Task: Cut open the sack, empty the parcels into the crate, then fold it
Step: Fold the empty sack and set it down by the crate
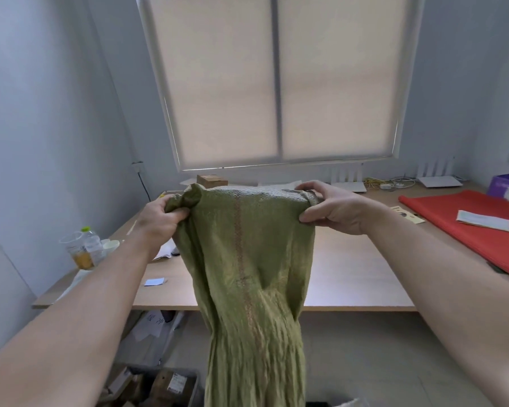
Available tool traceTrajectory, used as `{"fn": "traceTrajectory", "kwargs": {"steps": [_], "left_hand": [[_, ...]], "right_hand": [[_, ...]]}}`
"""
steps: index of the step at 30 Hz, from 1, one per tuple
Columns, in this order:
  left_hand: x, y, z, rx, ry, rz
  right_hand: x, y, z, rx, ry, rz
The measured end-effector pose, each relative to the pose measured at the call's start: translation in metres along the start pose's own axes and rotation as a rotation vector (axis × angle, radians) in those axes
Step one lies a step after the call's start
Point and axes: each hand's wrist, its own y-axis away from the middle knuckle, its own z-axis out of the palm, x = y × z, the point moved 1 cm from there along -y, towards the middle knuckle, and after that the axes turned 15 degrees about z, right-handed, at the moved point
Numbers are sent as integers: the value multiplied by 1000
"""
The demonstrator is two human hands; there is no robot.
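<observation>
now the green woven sack [247,259] hangs limp over the crate [156,383], left hand [159,215] and right hand [332,210] each clenched on a top corner. for a clean fold, she should keep the top edge taut and level, then lay it flat on the table [350,274].

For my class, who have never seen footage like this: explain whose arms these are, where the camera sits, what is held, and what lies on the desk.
There is no machine here. One camera, worn on a person's head, looks forward and down. The left hand and right hand each grip a top corner of a green sack, which hangs limp in front of the desk. On the desk lie a red sheet, a bottle and a small box. Below left, a crate holds parcels.
</observation>
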Motion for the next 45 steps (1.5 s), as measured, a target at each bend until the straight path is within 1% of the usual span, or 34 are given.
{"fn": "traceTrajectory", "kwargs": {"steps": [3, 9, 13, 15, 18, 19, 20, 23, 25, 26, 29, 31, 34, 36, 39, 42, 43, 45], "left_hand": [[2, -1, 4, 32, 53, -15], [8, -2, 10, 139, 196, -71], [12, -6, 15, 156, 277, -139], [13, -9, 17, 158, 303, -171], [15, -8, 19, 149, 365, -234], [15, -7, 19, 143, 383, -263], [15, -6, 19, 139, 398, -292], [14, -4, 17, 186, 406, -385], [14, -4, 16, 223, 403, -433], [16, -3, 16, 220, 405, -460], [16, -2, 18, 181, 431, -501], [18, -2, 17, 160, 474, -439], [19, -1, 18, 113, 619, -269], [19, 1, 18, 63, 634, -185], [18, 5, 23, -88, 410, -67], [23, 10, 24, -141, 84, 50], [22, 10, 24, -155, -12, 64], [19, 9, 22, -119, -99, 63]], "right_hand": [[4, -4, 5, 124, 23, -34], [13, -17, 11, 322, -130, -124], [15, -22, 17, 362, -333, -161], [16, -26, 20, 390, -363, -168], [18, -32, 21, 508, -297, -173], [18, -31, 21, 521, -290, -176], [18, -28, 22, 498, -298, -176], [24, -21, 23, 277, -370, -213], [32, -20, 22, 226, -336, -259], [35, -20, 23, 254, -286, -272], [39, -25, 24, 450, -76, -295], [38, -27, 23, 547, -28, -291], [33, -31, 24, 677, 35, -258], [31, -34, 23, 716, 55, -216], [27, -34, 23, 731, 35, -172], [23, -35, 22, 655, -158, -142], [23, -35, 21, 627, -222, -135], [22, -34, 16, 558, -327, -112]]}}
